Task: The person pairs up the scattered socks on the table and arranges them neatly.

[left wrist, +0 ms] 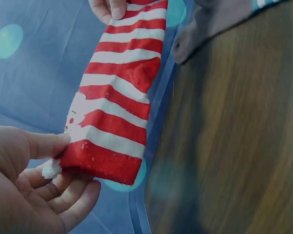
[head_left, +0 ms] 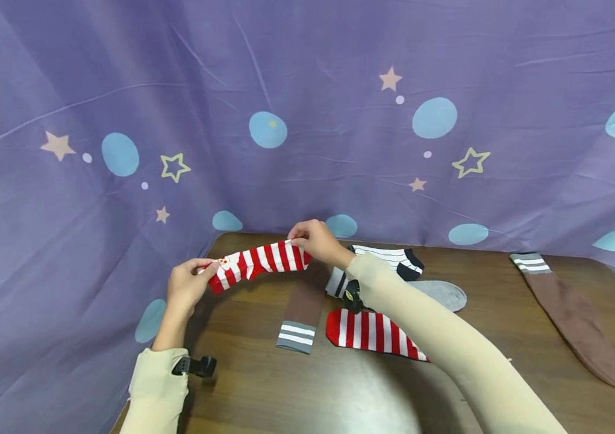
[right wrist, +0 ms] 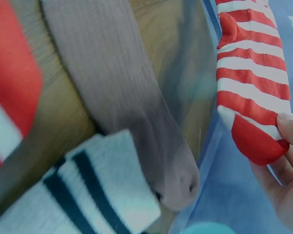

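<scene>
A red-and-white striped sock (head_left: 266, 260) is stretched between both hands above the back left of the table. My left hand (head_left: 187, 284) pinches its cuff end, where a small white pompom (left wrist: 52, 168) and a face pattern show. At the toe end, my right hand (head_left: 315, 240) pinches the red tip between thumb and fingers. Under the right hand lies a brown sock (head_left: 305, 304) with a grey, white-striped cuff. A second red-and-white striped sock (head_left: 369, 330) lies flat on the table, partly hidden by the right sleeve.
Near the right forearm lie a white sock with black stripes (head_left: 388, 255) and a grey sock (head_left: 445, 294), partly covered. Another brown sock (head_left: 573, 319) lies at the right of the wooden table (head_left: 264, 386). A purple curtain (head_left: 329, 78) hangs behind.
</scene>
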`<control>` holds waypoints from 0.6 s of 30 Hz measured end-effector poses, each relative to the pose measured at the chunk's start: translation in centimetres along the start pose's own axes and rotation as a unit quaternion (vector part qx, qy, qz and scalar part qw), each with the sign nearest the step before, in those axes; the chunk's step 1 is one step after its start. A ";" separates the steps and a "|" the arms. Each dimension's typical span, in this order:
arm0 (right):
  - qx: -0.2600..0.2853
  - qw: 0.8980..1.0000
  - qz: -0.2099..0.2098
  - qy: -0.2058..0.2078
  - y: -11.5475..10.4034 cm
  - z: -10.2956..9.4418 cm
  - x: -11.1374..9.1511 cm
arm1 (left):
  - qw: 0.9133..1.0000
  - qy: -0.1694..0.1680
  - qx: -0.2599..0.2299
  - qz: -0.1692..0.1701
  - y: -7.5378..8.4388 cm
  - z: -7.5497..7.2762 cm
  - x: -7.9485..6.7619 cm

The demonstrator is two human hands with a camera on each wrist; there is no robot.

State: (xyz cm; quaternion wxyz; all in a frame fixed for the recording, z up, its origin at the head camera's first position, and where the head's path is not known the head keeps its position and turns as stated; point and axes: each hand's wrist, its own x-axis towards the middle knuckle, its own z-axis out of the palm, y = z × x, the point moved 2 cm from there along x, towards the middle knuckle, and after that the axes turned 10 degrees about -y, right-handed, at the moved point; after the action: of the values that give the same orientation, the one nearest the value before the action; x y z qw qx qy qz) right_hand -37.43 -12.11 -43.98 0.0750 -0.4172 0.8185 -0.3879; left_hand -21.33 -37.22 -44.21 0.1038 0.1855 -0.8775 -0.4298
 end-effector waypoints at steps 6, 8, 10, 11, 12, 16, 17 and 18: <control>0.034 0.999 0.000 0.003 1.2 -2.6 -2.6 | 0.993 -0.039 -0.114 0.019 1.6 1.8 0.5; 0.035 0.999 0.003 0.008 1.6 -3.6 -3.5 | 0.988 -0.055 -0.142 0.025 2.2 2.5 0.5; 0.039 0.999 0.010 0.014 2.1 -4.6 -4.6 | 0.985 -0.067 -0.156 0.030 2.8 3.2 0.6; 0.044 0.999 0.017 0.017 2.3 -5.1 -5.1 | 0.984 -0.072 -0.159 0.032 3.1 3.7 0.6; 0.051 0.998 0.023 0.018 2.4 -5.6 -5.7 | 0.983 -0.078 -0.163 0.034 3.5 4.1 0.7; 0.080 0.996 0.047 0.019 3.1 -7.6 -8.0 | 0.977 -0.103 -0.180 0.040 4.8 5.9 0.7; 0.084 0.995 0.051 0.019 3.2 -8.0 -8.6 | 0.977 -0.106 -0.182 0.041 5.1 6.3 0.7; 0.087 0.995 0.055 0.018 3.3 -8.5 -9.2 | 0.975 -0.111 -0.185 0.043 5.5 6.8 0.7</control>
State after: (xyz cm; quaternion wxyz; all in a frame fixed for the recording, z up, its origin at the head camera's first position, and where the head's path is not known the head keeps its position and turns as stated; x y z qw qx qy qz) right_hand -37.37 0.76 -42.29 0.1171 -0.3566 0.8046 -0.4601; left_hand -25.54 -29.56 -43.98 0.0560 0.0764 -0.7960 -0.5979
